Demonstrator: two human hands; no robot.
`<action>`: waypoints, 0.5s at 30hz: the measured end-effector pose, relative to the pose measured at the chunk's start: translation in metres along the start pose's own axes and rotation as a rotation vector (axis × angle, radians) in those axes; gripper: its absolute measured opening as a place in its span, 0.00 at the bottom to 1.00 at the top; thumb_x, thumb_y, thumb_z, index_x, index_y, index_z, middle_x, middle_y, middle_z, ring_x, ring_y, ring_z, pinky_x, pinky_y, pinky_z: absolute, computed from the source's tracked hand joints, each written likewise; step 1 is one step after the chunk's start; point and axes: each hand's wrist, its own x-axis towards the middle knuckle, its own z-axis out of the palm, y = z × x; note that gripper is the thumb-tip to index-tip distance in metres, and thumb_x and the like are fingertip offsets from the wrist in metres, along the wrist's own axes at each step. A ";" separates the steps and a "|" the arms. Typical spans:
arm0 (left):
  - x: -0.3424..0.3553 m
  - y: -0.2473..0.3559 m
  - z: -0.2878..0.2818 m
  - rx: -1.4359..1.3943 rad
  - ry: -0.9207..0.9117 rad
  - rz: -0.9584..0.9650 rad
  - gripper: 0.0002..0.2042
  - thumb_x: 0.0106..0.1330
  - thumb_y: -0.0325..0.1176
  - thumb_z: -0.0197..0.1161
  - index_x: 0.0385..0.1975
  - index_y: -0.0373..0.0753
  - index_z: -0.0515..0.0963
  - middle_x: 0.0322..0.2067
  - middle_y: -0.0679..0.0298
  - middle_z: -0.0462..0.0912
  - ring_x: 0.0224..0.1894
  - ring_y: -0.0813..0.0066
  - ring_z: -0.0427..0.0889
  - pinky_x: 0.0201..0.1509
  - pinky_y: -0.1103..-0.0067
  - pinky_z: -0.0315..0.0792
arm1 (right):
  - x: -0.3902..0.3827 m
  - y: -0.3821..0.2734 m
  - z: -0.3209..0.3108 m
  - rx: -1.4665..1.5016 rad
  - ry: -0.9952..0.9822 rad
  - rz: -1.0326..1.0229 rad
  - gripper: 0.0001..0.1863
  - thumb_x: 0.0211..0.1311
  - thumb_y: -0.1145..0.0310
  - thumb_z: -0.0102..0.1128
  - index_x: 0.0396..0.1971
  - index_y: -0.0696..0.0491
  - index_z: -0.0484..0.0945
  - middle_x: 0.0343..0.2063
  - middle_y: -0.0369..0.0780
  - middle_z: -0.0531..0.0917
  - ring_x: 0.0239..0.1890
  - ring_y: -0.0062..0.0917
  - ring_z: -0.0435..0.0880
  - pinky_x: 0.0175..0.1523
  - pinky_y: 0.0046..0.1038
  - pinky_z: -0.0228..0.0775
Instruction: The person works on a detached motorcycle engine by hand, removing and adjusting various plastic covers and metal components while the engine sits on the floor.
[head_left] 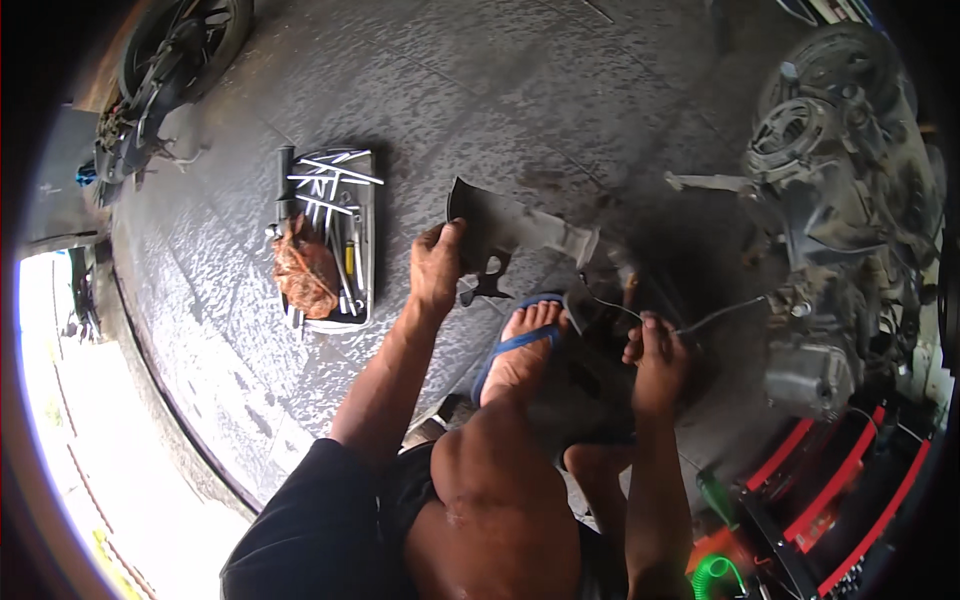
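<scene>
Past the tool tray's (375, 235) right edge, a person's left hand (436, 268) clasps a curved panel (500, 222); the right hand (658, 362) pinches a thin cable (718, 317), which could strain if the panel is pulled from the engine (825, 200).

you are in what looks like a motorcycle workshop. a stripped machine (810, 190) with its greasy engine casing (805, 380) exposed stands to your right, and a second motorcycle (165, 80) is over at the far left. a tray (375, 245) of metal tools, a yellow-handled one (350, 260) among them, sits on the stained grey floor (480, 90), with red-edged racks (838, 482) at your lower right.
</scene>
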 end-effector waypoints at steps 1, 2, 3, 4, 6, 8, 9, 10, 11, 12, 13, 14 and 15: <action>-0.002 -0.003 -0.002 -0.011 0.039 -0.003 0.19 0.72 0.44 0.58 0.37 0.29 0.82 0.28 0.64 0.82 0.27 0.78 0.77 0.30 0.78 0.72 | -0.011 -0.005 0.008 0.010 -0.042 -0.016 0.11 0.72 0.66 0.59 0.45 0.57 0.80 0.27 0.35 0.81 0.24 0.15 0.78 0.30 0.20 0.73; 0.004 -0.012 -0.005 -0.025 0.023 -0.012 0.19 0.72 0.45 0.56 0.35 0.31 0.81 0.27 0.64 0.81 0.26 0.79 0.77 0.29 0.78 0.71 | -0.025 -0.013 0.014 0.018 -0.069 -0.041 0.11 0.73 0.67 0.57 0.46 0.58 0.80 0.27 0.36 0.81 0.24 0.16 0.78 0.31 0.20 0.73; 0.004 -0.016 -0.002 -0.044 0.001 -0.029 0.19 0.73 0.45 0.55 0.34 0.32 0.80 0.26 0.64 0.81 0.25 0.79 0.76 0.29 0.79 0.71 | -0.036 -0.019 0.018 0.018 -0.088 -0.065 0.11 0.74 0.68 0.56 0.46 0.59 0.80 0.27 0.36 0.82 0.24 0.16 0.77 0.31 0.20 0.73; 0.003 -0.020 -0.001 -0.069 -0.009 -0.027 0.18 0.73 0.44 0.55 0.32 0.33 0.79 0.25 0.66 0.79 0.24 0.79 0.75 0.28 0.79 0.69 | -0.042 -0.021 0.021 -0.016 -0.133 -0.099 0.12 0.75 0.69 0.53 0.48 0.60 0.79 0.29 0.38 0.83 0.25 0.16 0.78 0.32 0.21 0.73; -0.011 -0.007 0.022 -0.135 -0.048 -0.031 0.16 0.74 0.43 0.55 0.29 0.36 0.77 0.22 0.68 0.75 0.23 0.80 0.72 0.28 0.80 0.67 | -0.049 -0.025 0.026 -0.043 -0.132 -0.095 0.12 0.75 0.70 0.52 0.48 0.61 0.79 0.30 0.39 0.84 0.26 0.17 0.79 0.33 0.21 0.73; -0.015 -0.007 0.033 -0.095 -0.083 0.015 0.17 0.74 0.44 0.55 0.30 0.36 0.77 0.22 0.68 0.76 0.23 0.80 0.73 0.28 0.80 0.67 | -0.050 -0.028 0.028 -0.056 -0.142 -0.091 0.12 0.76 0.68 0.53 0.48 0.61 0.79 0.31 0.40 0.85 0.27 0.17 0.80 0.33 0.21 0.74; -0.017 -0.006 0.039 -0.075 -0.097 0.042 0.18 0.74 0.44 0.55 0.30 0.35 0.77 0.23 0.67 0.77 0.24 0.80 0.73 0.28 0.80 0.67 | -0.049 -0.030 0.028 -0.085 -0.137 -0.087 0.12 0.76 0.68 0.53 0.48 0.60 0.79 0.31 0.40 0.85 0.27 0.17 0.80 0.33 0.21 0.74; -0.018 -0.007 0.043 -0.057 -0.123 0.049 0.18 0.74 0.45 0.55 0.31 0.34 0.78 0.23 0.67 0.78 0.25 0.80 0.73 0.29 0.79 0.68 | -0.049 -0.032 0.028 -0.115 -0.133 -0.083 0.12 0.76 0.67 0.53 0.48 0.60 0.79 0.31 0.40 0.85 0.26 0.17 0.80 0.33 0.21 0.75; -0.019 -0.005 0.046 -0.036 -0.146 0.060 0.19 0.74 0.46 0.56 0.31 0.33 0.79 0.24 0.67 0.79 0.25 0.80 0.74 0.30 0.79 0.69 | -0.047 -0.033 0.027 -0.142 -0.133 -0.080 0.12 0.76 0.67 0.52 0.48 0.60 0.79 0.31 0.40 0.85 0.26 0.18 0.80 0.33 0.21 0.75; -0.020 -0.004 0.049 -0.016 -0.168 0.071 0.20 0.74 0.46 0.56 0.32 0.32 0.79 0.25 0.67 0.79 0.26 0.81 0.74 0.31 0.78 0.69 | -0.047 -0.034 0.026 -0.156 -0.136 -0.082 0.12 0.76 0.67 0.52 0.48 0.60 0.79 0.31 0.39 0.85 0.26 0.18 0.80 0.33 0.21 0.75; -0.022 -0.002 0.054 -0.011 -0.182 0.088 0.20 0.74 0.46 0.56 0.32 0.32 0.79 0.25 0.66 0.80 0.27 0.81 0.74 0.32 0.79 0.69 | -0.047 -0.034 0.024 -0.170 -0.139 -0.083 0.12 0.76 0.67 0.52 0.47 0.60 0.79 0.31 0.39 0.85 0.26 0.18 0.80 0.33 0.21 0.75; -0.031 0.008 0.062 -0.002 -0.193 0.104 0.20 0.74 0.46 0.56 0.32 0.31 0.79 0.25 0.66 0.80 0.27 0.81 0.74 0.32 0.79 0.69 | -0.047 -0.034 0.023 -0.183 -0.145 -0.081 0.12 0.76 0.67 0.52 0.47 0.60 0.79 0.30 0.39 0.85 0.25 0.17 0.80 0.33 0.21 0.76; -0.036 0.014 0.067 0.006 -0.204 0.119 0.20 0.74 0.46 0.56 0.32 0.31 0.79 0.26 0.66 0.80 0.28 0.81 0.74 0.33 0.79 0.69 | -0.047 -0.034 0.022 -0.183 -0.155 -0.086 0.12 0.76 0.67 0.52 0.47 0.60 0.79 0.30 0.39 0.85 0.25 0.18 0.80 0.33 0.21 0.76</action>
